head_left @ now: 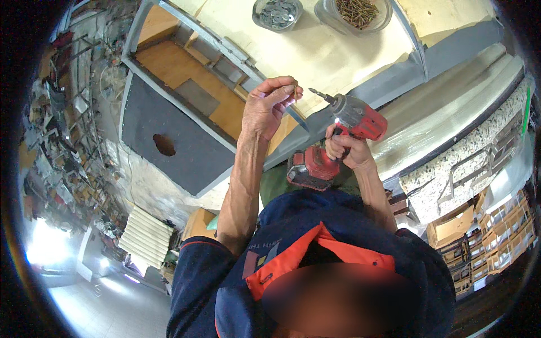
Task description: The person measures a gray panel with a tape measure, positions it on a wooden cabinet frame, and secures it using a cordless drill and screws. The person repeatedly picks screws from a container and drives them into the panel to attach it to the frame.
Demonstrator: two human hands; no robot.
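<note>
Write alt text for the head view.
A right hand grips a red cordless drill, its bit pointing at a small screw pinched in the raised left hand, above a pale wooden panel holding two round hardware bowls.

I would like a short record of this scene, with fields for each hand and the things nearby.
left hand: raised, fingers pinching a small screw
right hand: gripping red cordless drill, bit pointing toward the screw
workpiece: wooden cabinet with grey frame, lying under the hands
containers: bowl of washers; bowl of screws, both on the pale panel
</note>
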